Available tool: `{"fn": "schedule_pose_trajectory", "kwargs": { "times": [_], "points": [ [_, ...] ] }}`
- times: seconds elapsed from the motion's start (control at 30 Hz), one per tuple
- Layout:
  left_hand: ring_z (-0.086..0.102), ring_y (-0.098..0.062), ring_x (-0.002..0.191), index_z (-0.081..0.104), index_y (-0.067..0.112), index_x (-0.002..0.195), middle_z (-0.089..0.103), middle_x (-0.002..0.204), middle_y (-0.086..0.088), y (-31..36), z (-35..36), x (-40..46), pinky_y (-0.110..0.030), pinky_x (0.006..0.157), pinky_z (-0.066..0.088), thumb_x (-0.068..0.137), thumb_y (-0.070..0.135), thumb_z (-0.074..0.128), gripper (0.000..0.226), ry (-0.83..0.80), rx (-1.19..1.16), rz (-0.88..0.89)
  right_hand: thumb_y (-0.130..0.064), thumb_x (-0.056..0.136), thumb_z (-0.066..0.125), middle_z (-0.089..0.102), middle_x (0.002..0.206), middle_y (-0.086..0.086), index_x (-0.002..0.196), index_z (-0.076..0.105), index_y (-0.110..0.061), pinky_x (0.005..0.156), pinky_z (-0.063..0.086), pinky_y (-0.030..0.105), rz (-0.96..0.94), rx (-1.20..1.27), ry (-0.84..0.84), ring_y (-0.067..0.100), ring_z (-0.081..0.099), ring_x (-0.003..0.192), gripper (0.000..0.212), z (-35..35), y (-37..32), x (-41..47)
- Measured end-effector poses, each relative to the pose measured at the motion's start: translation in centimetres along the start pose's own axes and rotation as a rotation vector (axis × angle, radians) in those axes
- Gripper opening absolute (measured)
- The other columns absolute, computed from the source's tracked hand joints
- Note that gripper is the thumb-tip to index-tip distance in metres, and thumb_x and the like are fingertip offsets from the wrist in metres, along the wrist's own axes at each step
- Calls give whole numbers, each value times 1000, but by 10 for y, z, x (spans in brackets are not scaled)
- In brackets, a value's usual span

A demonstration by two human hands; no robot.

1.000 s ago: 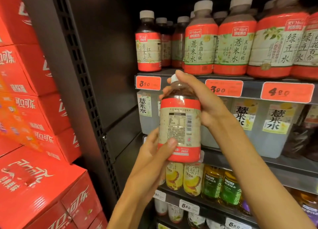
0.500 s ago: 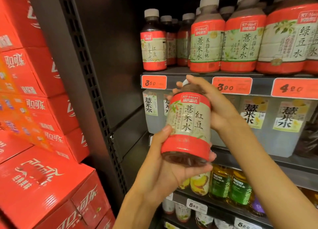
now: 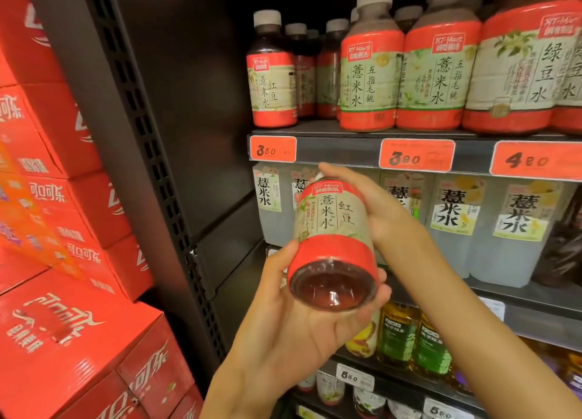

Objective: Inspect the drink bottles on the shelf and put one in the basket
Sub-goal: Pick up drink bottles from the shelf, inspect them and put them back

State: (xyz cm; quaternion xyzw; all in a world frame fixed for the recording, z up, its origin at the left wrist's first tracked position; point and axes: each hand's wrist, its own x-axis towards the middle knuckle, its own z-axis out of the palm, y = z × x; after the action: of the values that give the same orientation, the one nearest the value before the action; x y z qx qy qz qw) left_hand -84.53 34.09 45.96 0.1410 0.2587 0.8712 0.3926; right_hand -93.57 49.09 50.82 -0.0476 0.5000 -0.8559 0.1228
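3 price tags [image 3: 272, 149], 1 held bottle [image 3: 330, 226]

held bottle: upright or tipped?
Tipped. The held bottle shows its clear base to the camera, cap end away; left hand and right hand hold it.

Both bare forearms reach up from 6 and 4 o'clock toward the picture's centre. The left hand [image 3: 293, 318] cups from below, thumb raised at 11 o'clock, fingers curled round. The right hand [image 3: 374, 207] grips from 2 o'clock, fingers arched over.
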Motion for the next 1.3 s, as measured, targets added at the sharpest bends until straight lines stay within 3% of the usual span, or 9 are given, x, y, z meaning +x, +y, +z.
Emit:
{"fn": "schedule_pose_trajectory", "kwargs": {
  "times": [0.23,0.37,0.5,0.83,0.93,1.0,1.1,1.2,1.3],
  "points": [
    [62,-42,107,55,1,131,59,124,-30,8,-22,18,-51,89,53,70,39,81,76,-50,162,187,-25,74,69,69,68,4,80,60,-15,74,56,33,-264,-38,-31,22,64,75,15,14,-27,-10],
    [57,-33,121,43,9,139,58,133,-16,14,-32,21,-48,95,51,69,53,76,89,120,672,312,-20,87,67,71,70,3,84,63,-17,82,55,42,-552,-312,109,30,67,83,6,20,-29,-21],
    [65,-19,111,54,20,128,69,119,-1,11,-37,27,-35,92,53,65,47,75,72,252,1033,381,-20,87,69,70,73,2,93,62,-16,80,56,43,-671,-459,162,26,68,79,10,28,-21,-26],
    [69,-33,94,50,10,131,66,117,-22,4,-30,31,-32,70,57,63,54,82,87,-9,480,233,-34,82,61,69,113,16,109,67,-12,91,52,36,-449,-429,-26,21,65,96,35,7,-23,-33],
    [69,-34,95,51,10,132,64,119,-23,2,-32,36,-33,73,57,68,52,80,82,-41,460,203,-31,80,62,69,106,21,103,68,-10,84,54,36,-431,-372,-28,24,64,90,32,10,-18,-33],
    [66,-36,103,58,15,130,62,125,-22,5,-36,38,-38,82,56,72,52,76,71,-45,506,236,-27,80,62,70,99,16,101,67,-10,77,55,30,-520,-380,-8,19,65,84,27,12,-19,-36],
    [59,-33,118,49,15,136,60,131,-15,11,-37,37,-43,96,51,66,53,80,85,51,719,336,-23,81,62,72,102,14,101,66,-13,83,54,35,-703,-503,63,15,66,87,22,17,-21,-44],
    [64,-17,113,45,23,132,66,122,1,10,-27,38,-23,87,53,62,35,84,81,150,953,508,-20,83,63,69,106,18,108,63,-8,87,53,42,-820,-601,68,22,65,91,28,24,-18,-53],
    [66,-12,107,46,27,128,68,116,5,6,-21,44,-18,81,53,60,21,85,78,213,1077,662,-13,84,65,68,106,17,113,59,-4,84,54,33,-928,-698,-5,24,65,97,31,28,-13,-59]
  ]
}}
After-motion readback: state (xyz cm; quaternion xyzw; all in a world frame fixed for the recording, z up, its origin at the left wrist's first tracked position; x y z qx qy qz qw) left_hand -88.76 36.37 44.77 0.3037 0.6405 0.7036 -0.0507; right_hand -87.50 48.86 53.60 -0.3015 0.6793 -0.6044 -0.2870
